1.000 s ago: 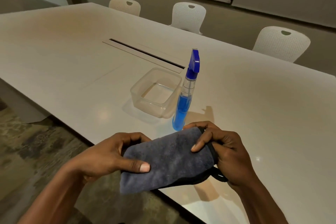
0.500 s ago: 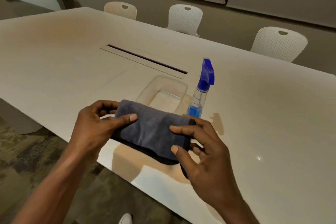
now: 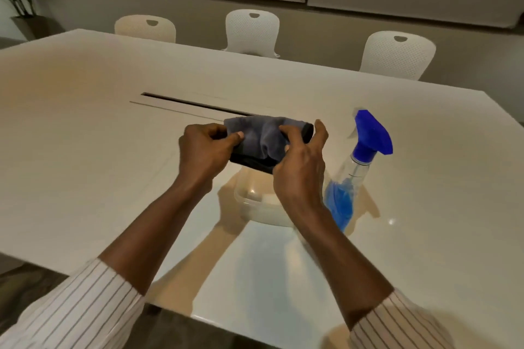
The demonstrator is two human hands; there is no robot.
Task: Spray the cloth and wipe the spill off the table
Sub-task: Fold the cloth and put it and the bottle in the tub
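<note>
A folded grey cloth point(image 3: 262, 139) is held in the air above the white table point(image 3: 85, 150), bunched between both hands. My left hand point(image 3: 205, 151) pinches its left end and my right hand point(image 3: 302, 167) grips its right end. Just right of my right wrist stands a clear spray bottle point(image 3: 350, 178) with blue liquid and a blue trigger head. No spill shows clearly on the table.
A clear plastic container point(image 3: 255, 204) sits on the table under my hands, partly hidden by my right forearm. A long cable slot point(image 3: 195, 103) runs across the table beyond the cloth. Three white chairs point(image 3: 252, 30) line the far side. A plant stands at far left.
Both hands have carried the cloth forward from the table's near edge to above the container, bunching it shorter. The view has shifted, so the bottle now appears to the right.
</note>
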